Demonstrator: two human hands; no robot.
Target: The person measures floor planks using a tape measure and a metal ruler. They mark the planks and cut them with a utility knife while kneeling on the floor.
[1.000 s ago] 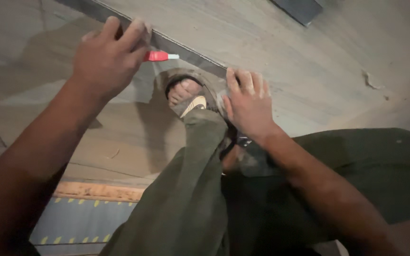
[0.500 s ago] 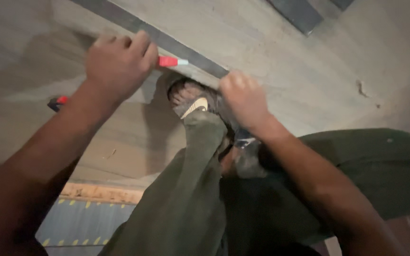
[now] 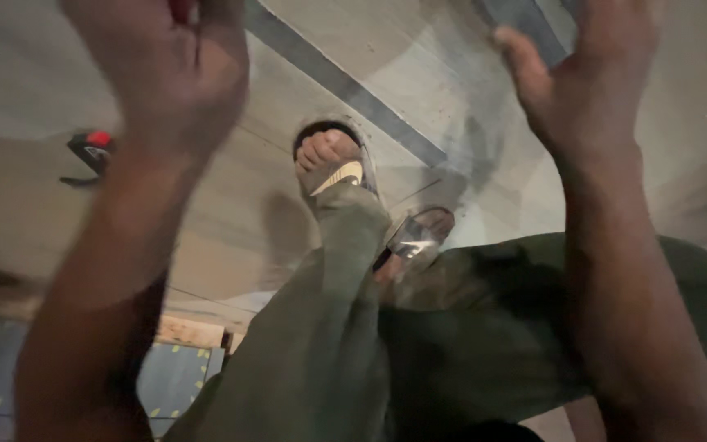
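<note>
Beside the left hand (image 3: 165, 74): black-and-red tool (image 3: 90, 151), blurred.

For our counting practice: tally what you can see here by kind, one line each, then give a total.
Hands: 2, left hand and right hand
Sandals: 2, front sandal and rear sandal
Black-and-red tool: 1
Total: 5

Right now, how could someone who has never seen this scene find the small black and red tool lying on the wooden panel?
Start from the large pale wooden panel that fills the floor under the person. Go to its left part, beside the raised left hand and its forearm. There lies the small tool, apart from the sandalled foot: it is the only black object with a red part, though too blurred to identify further.
</note>
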